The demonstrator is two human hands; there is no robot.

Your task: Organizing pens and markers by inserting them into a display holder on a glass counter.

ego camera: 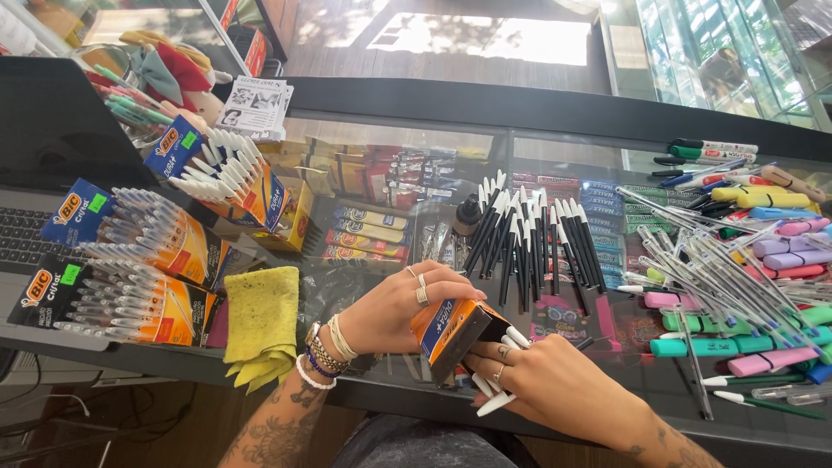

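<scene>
My left hand grips a small orange and blue cardboard pen box, tilted with its open end toward my right. A bundle of white-barrelled pens sits in my right hand, their tips at the mouth of the box. Both hands rest over the near edge of a glass counter. Just beyond them lies a fan of black and white pens.
Several opened pen boxes full of pens stand at the left, with a yellow cloth beside them. Loose clear pens, pastel highlighters and markers cover the right. A laptop and stuffed toys sit at far left.
</scene>
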